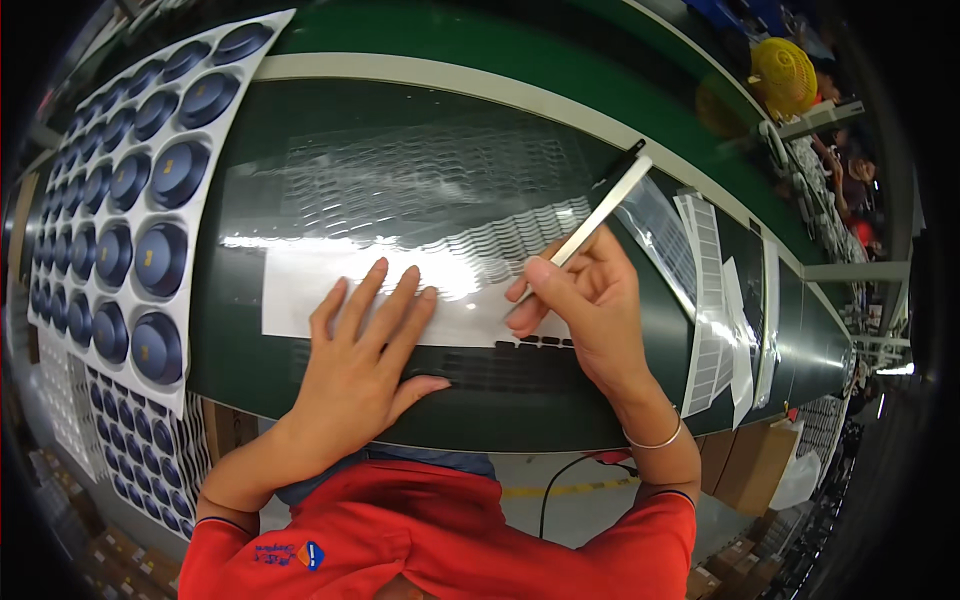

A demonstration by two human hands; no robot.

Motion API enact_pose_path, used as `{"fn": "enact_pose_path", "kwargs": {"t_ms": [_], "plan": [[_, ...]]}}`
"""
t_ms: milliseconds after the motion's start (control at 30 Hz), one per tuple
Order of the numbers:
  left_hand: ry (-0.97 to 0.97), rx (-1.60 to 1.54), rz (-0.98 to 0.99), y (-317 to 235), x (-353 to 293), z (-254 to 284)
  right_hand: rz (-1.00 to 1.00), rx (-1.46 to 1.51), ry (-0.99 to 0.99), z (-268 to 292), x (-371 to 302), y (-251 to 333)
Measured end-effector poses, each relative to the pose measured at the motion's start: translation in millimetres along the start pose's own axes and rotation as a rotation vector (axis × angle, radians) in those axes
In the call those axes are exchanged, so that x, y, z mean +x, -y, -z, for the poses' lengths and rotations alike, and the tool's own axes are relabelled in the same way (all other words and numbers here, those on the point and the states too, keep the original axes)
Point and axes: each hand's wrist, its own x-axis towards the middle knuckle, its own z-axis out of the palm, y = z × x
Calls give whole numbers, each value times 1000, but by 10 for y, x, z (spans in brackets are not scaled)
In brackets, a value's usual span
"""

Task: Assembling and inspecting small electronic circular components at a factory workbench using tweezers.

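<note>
Workbench [240, 230] in dark green fills most of my remote view, with a big moulded tray [212, 146] of dark blue cups along its left side. Across the middle I make out a clear film [430, 175], patterned with wavy rows and catching hard glare. I judge it light, floppy and slippery, quick to crease, so I would take it by a plain edge or corner. Nearer the person's body lies a white sheet [287, 305], flat on the bench between the two hands; it looks thin and easily bent, best steadied with spread fingertips. Whether the film overlaps it under the glare I cannot tell. Narrow label sheets [708, 320] sit off to the right, askew.

The left hand [368, 345] is palm down with fingers fanned and loose, gripping nothing, fingertips resting on the white sheet. The right hand [595, 305] pinches a slim pale tool [605, 205] between thumb and fingers, slanting up and away to the right. I read it as stiff and light, to be held low near its working end. Smallest are the dark tabs [520, 345], in a row along the sheet's near edge, probably fiddly and too flat for bare fingertips
</note>
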Motion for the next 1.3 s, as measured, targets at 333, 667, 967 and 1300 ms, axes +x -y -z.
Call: {"fn": "enact_pose_path", "kwargs": {"t_ms": [333,667,967,1300], "plan": [[-215,-186,-30,211,-290,76,30,81,-109,37,-63,-64],[-251,-45,68,321,-458,31,-2,16,-80,-371,60,108],[-121,-142,53,372,-392,201,-96,94,83,-579,163,31],[-182,-129,-24,292,-318,112,-155,-92,33,-589,327,-179]]}}
